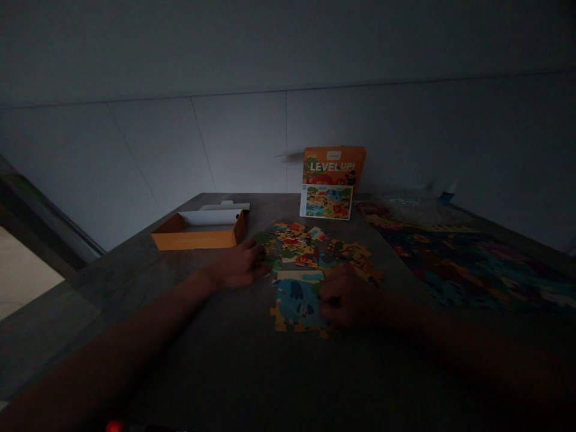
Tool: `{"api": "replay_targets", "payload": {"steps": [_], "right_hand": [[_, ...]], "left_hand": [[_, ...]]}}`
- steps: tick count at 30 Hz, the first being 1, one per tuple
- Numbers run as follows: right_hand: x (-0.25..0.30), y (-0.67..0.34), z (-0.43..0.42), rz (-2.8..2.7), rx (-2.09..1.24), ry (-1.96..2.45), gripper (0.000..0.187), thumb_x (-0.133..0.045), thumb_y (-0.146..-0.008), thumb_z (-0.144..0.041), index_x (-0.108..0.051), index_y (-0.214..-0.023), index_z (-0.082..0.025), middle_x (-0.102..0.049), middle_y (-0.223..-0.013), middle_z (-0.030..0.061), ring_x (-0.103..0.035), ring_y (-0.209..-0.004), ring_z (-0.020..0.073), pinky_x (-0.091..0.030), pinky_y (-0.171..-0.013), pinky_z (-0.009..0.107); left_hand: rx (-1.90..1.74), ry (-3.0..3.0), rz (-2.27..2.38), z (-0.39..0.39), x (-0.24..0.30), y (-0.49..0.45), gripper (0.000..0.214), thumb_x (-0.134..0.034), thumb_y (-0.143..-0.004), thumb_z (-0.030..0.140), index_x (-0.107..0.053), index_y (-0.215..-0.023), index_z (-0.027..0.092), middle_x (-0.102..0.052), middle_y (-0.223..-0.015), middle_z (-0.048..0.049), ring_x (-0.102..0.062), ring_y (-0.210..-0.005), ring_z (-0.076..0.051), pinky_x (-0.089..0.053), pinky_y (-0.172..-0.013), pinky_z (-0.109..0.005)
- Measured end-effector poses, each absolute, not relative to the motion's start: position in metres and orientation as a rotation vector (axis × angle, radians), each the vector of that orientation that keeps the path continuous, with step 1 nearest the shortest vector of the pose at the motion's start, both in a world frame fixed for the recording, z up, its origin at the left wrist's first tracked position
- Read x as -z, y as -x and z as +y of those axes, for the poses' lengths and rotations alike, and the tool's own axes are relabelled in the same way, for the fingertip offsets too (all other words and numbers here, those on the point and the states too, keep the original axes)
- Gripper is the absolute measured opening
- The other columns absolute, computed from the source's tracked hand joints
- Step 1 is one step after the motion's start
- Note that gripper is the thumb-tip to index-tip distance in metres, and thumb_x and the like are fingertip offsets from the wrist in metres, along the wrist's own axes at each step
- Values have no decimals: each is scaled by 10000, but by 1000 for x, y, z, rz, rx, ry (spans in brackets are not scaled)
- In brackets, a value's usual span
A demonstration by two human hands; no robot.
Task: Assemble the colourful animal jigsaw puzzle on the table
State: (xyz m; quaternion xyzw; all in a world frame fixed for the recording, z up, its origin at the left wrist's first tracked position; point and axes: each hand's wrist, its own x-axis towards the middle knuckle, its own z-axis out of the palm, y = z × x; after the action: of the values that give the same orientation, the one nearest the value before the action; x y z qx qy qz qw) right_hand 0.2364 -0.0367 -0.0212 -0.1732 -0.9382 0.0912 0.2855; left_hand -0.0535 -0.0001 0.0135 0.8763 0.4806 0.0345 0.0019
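Observation:
In the dim head view, my left hand (240,264) rests on the table at the left side of a loose pile of jigsaw puzzle pieces (297,243). Its fingers are apart and slightly bent, with no held piece visible. My right hand (348,297) is closed, thumb and fingers pinched on a puzzle piece at the right edge of a joined puzzle section (294,303). That section shows blue elephants, with knobbed edges along its left and bottom. The pinched piece is mostly hidden by the fingers. More loose pieces (353,249) lie just beyond my right hand.
An open orange box tray (195,240) with a white inside stands at the back left. A "LEVEL UP!" puzzle box (335,162) stands upright near the wall, a picture card (327,202) leaning on it. A large dark colourful puzzle (463,261) and clear plastic wrap (407,204) lie right.

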Motion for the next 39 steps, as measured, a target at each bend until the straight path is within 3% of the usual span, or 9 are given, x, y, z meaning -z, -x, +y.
{"api": "replay_targets", "payload": {"steps": [7, 14, 19, 25, 32, 39], "right_hand": [[22, -238, -37, -2502, -202, 490, 288, -504, -750, -174, -322, -527, -177, -307, -501, -61, -293, -459, 65, -208, -504, 246], [22, -238, -36, -2494, -220, 483, 278, -494, -746, -172, -322, -527, -177, -307, -500, -60, -299, -468, 68, -215, -510, 242], [22, -237, -37, -2497, -208, 480, 274, -499, -751, -184, -335, -531, -177, -326, -504, -57, -303, -466, 67, -209, -503, 237], [21, -238, -37, -2484, -221, 491, 268, -494, -730, -174, -320, -526, -184, -310, -502, -60, -296, -460, 68, -204, -495, 242], [22, -237, -36, -2474, -208, 477, 275, -491, -737, -178, -320, -522, -186, -309, -494, -61, -299, -455, 73, -204, -493, 245], [20, -237, -37, -2496, -262, 478, 271, -492, -743, -181, -330, -526, -183, -330, -499, -60, -314, -460, 69, -221, -499, 240]], "left_hand": [[-131, -2774, 1426, -1, -13, 57, 557, -503, -914, 610, -606, -1137, 110, -598, -1117, -160, -663, -863, -274, -540, -710, -386], [-199, -2693, 1405, 4, -12, 62, 479, -588, -872, 570, -574, -1033, 119, -623, -1040, -133, -651, -838, -233, -513, -653, -313], [-394, -2633, 1326, 3, -8, 61, 478, -661, -845, 427, -459, -1176, 148, -636, -1089, -137, -657, -906, -249, -536, -707, -336], [-517, -2684, 1190, -2, -9, 53, 285, -578, -901, 273, -438, -1133, 185, -624, -1061, -94, -638, -932, -226, -525, -734, -322], [-580, -2701, 1084, -3, -8, 53, 288, -518, -927, 236, -454, -1203, 181, -610, -1138, -107, -618, -1036, -245, -534, -833, -380], [-629, -2712, 1022, -3, -10, 52, 213, -484, -940, 218, -487, -1150, 178, -615, -1089, -92, -623, -986, -230, -546, -837, -381]]}}
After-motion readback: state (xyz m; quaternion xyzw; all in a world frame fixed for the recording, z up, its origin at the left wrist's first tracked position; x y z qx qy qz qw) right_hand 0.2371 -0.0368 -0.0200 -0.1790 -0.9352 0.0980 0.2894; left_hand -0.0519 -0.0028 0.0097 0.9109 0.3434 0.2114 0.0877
